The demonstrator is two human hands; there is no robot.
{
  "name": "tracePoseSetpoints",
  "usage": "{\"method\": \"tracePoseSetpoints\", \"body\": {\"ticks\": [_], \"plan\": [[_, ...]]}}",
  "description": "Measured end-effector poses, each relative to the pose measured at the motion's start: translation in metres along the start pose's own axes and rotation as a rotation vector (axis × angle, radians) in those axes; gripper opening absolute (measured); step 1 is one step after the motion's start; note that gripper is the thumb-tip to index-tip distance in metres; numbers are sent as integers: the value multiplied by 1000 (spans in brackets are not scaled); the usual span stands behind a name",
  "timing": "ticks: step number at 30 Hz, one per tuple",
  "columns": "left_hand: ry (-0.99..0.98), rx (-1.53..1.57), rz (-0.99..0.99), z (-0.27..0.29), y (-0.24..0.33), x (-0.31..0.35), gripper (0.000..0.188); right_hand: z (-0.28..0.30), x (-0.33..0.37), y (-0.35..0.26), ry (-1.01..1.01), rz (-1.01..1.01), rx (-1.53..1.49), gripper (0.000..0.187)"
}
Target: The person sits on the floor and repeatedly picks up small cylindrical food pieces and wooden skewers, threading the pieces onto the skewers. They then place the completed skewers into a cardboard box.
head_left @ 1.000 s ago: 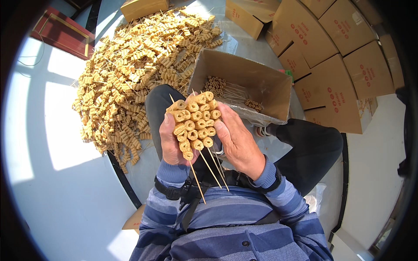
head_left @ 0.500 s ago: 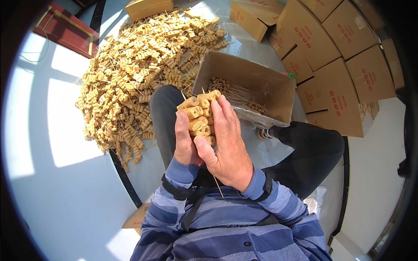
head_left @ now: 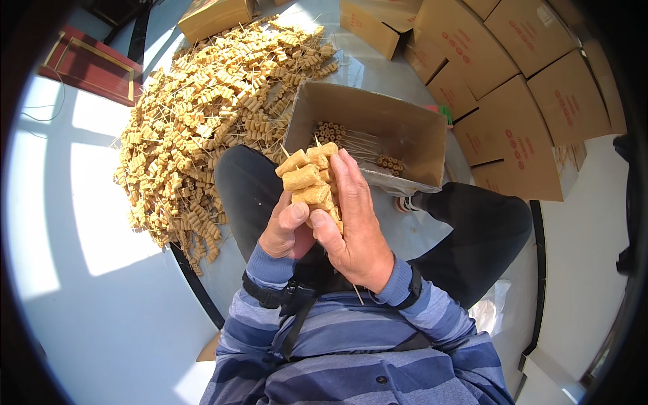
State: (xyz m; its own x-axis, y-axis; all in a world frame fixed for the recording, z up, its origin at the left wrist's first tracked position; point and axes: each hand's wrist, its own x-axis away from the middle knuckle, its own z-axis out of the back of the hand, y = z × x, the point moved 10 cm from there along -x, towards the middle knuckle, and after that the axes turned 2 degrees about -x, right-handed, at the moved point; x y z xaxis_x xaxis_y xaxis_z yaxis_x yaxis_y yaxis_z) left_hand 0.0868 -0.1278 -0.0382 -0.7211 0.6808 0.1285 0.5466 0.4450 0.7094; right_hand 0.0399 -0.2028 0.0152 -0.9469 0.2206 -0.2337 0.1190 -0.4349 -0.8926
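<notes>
Between my two hands is a bundle of skewers (head_left: 311, 178) threaded with short, tan, tube-shaped rolls. My left hand (head_left: 287, 229) grips the bundle low on its left side, thumb up against the rolls. My right hand (head_left: 358, 226) presses along the right side, fingers stretched upward and thumb across the lower rolls. Thin stick ends poke out above the rolls, and one stick shows below my right hand. Just beyond stands an open cardboard box (head_left: 378, 111) with a clear liner. Inside it lie two bunches of similar skewers (head_left: 331, 131), rolls facing left and right.
A large heap of loose skewers (head_left: 202, 128) covers the floor to the left. Stacked cardboard cartons (head_left: 466, 40) rise at the right, and another carton (head_left: 214, 17) stands behind the heap. My bent legs (head_left: 472, 229) flank the box's near side. A red panel (head_left: 91, 66) lies far left.
My left hand has slid lower on the bundle, its thumb now below the rolls' middle. The bundle has turned, showing more of the rolls' sides. The whole view has shifted slightly.
</notes>
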Motion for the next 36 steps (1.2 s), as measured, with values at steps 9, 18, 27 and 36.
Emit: {"method": "tracePoseSetpoints", "body": {"ticks": [9, 18, 27, 36], "plan": [[14, -87, 166, -2, -25, -16, 101, 22, 1, 17, -21, -22, -126, 66], [47, -241, 232, -20, -35, -48, 87, 54, -5, 45, -63, -38, -164, 70], [-47, -582, 273, -67, 7, -112, 85, 137, 42, 103, -230, -279, 48, 72], [-376, -1247, 194, -144, 39, -215, 91, 261, 40, 144, -45, -475, 86, 46]]}}
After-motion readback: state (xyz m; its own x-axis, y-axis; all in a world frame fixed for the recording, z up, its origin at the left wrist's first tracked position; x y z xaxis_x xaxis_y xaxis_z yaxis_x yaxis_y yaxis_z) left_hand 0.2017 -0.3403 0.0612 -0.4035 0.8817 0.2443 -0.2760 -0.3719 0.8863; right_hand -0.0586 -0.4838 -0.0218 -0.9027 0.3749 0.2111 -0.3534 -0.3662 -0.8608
